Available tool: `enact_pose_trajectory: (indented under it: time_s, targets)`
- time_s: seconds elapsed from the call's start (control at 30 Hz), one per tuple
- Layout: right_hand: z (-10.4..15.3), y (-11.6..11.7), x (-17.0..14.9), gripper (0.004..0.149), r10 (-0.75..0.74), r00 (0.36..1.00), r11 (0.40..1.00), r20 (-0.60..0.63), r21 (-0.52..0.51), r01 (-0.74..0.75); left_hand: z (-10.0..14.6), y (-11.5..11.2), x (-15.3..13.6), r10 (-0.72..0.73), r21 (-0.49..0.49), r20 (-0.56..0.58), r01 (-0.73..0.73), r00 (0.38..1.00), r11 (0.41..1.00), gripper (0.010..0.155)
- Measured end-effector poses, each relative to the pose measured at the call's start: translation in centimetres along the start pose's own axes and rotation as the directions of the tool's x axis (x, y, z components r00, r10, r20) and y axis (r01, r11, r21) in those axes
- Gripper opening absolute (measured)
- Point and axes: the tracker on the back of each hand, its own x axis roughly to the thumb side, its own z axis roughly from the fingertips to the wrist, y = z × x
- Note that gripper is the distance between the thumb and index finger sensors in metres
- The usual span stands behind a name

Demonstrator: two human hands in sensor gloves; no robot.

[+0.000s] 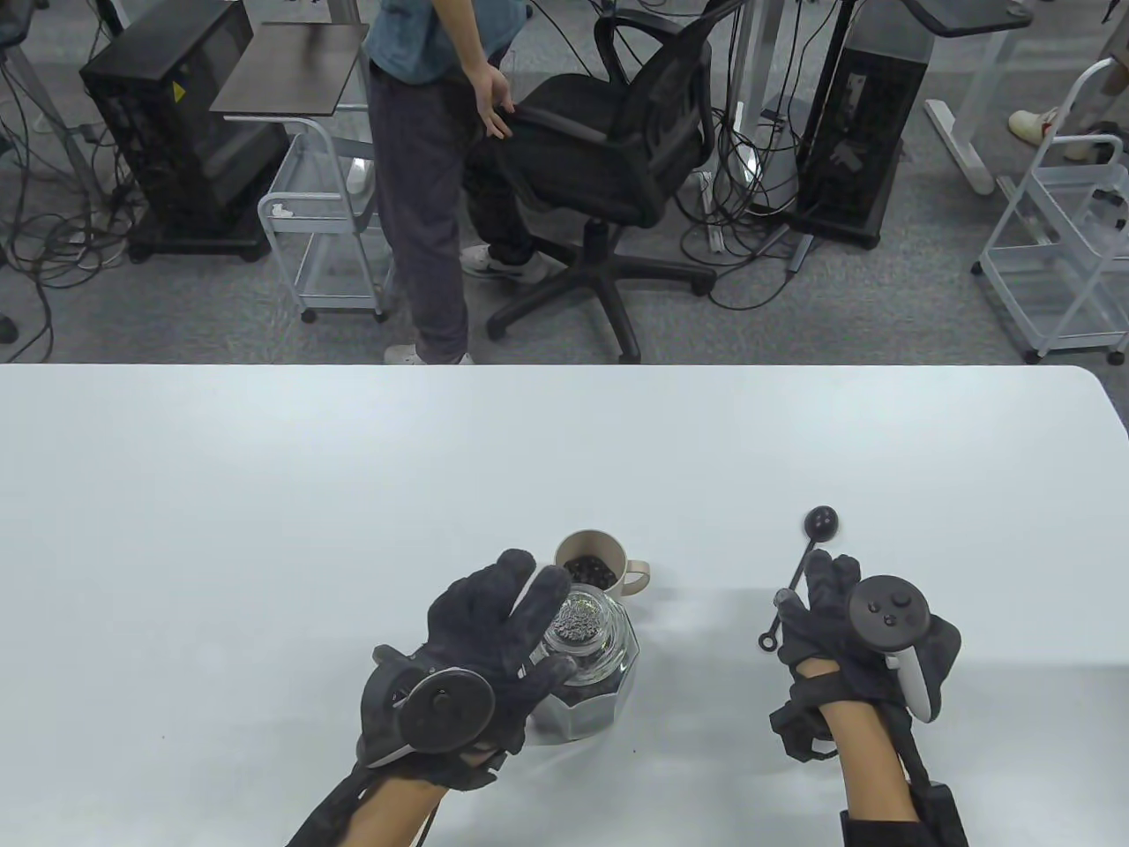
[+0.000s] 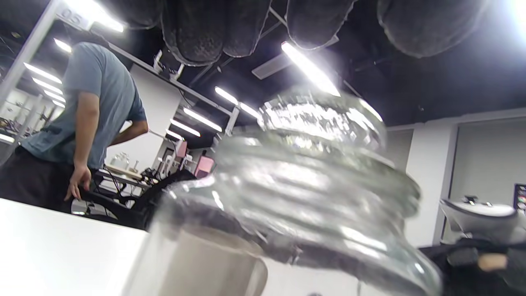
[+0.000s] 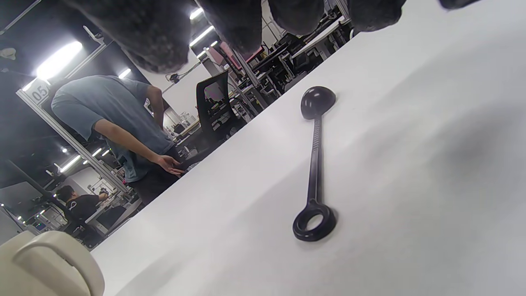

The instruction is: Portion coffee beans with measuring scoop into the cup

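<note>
On the worktop (image 1: 265, 494) the cup (image 1: 589, 558) already holds beans, the scoop (image 1: 798, 565) lies free, and both hands' fingers (image 1: 529, 591) are spread, holding nothing.

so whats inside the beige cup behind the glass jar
Dark coffee beans lie inside the beige handled cup. How deep they go cannot be seen: the faceted glass jar and the cup's own wall cover its lower part.

White table (image 1: 265, 494): jar (image 1: 600, 679), cup (image 1: 593, 558), scoop (image 1: 798, 569).

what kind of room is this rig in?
Likely an office-style lab or workshop: a swivel chair, black computer towers with loose cables on grey carpet, wheeled wire carts, and rows of ceiling strip lights.
</note>
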Motion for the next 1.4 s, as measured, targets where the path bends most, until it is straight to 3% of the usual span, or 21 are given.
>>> enact_pose_trajectory:
  time_s: [0.1, 0.3, 0.63, 0.8, 1.03, 1.4]
  targets:
    - [0.2, 0.2, 0.5, 0.067, 0.026, 0.999, 1.000, 0.023, -0.004, -0.026, 0.4, 1.1, -1.5, -0.008, 0.035, -0.044, 0.009, 0.999, 0.999, 0.076]
    - [0.6, 0.4, 1.9, 0.070, 0.097, 0.990, 0.995, 0.106, -0.036, -0.093, 1.0, 2.0, -4.9, -0.154, 0.050, -0.160, 0.164, 0.975, 0.985, 0.077]
    - [1.3, 1.8, 4.1, 0.079, 0.284, 0.903, 0.959, 0.322, -0.105, -0.264, 1.7, 0.4, -10.3, -0.223, -0.036, -0.320, 0.223, 0.921, 0.974, 0.077]
    - [1.5, 3.1, 4.5, 0.081, 0.329, 0.878, 0.943, 0.348, -0.070, -0.326, 2.0, -0.7, -11.8, -0.277, -0.117, -0.375, 0.251, 0.885, 0.961, 0.082]
    - [1.3, 3.9, 4.2, 0.083, 0.368, 0.872, 0.924, 0.322, -0.019, -0.383, 2.2, -2.7, -13.8, -0.273, -0.266, -0.431, 0.168, 0.860, 0.949, 0.088]
    - [1.2, 3.8, 3.9, 0.082, 0.330, 0.891, 0.939, 0.313, -0.017, -0.342, 2.2, -2.6, -14.0, -0.252, -0.251, -0.431, 0.153, 0.867, 0.956, 0.089]
